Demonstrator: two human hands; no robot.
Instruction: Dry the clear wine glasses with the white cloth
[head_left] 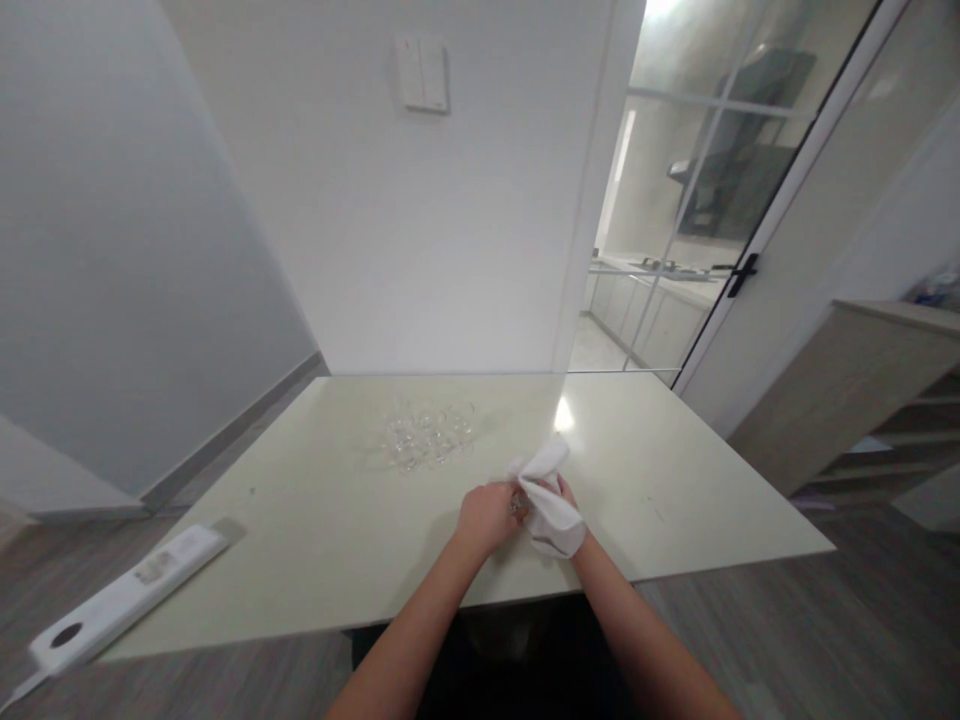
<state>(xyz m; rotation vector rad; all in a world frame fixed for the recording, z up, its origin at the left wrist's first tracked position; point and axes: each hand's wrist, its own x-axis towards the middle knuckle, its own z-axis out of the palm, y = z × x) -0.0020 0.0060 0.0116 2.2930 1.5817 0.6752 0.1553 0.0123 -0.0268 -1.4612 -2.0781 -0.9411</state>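
Observation:
Both my hands meet over the near middle of a pale table [315, 520]. My right hand [564, 497] is mostly wrapped in a white cloth [550, 505] that it grips. My left hand [486, 515] is closed round a small shiny object [518, 501] pressed against the cloth; it looks like glass but is too small to name. A cluster of several small clear glass pieces [427, 436] lies on the table farther back, apart from both hands.
A long white box [127, 597] overhangs the table's near left corner. A white wall with a switch plate [424, 74] stands behind the table. A glass door [720, 200] is at the right, with a wooden shelf unit [862, 390] beside it.

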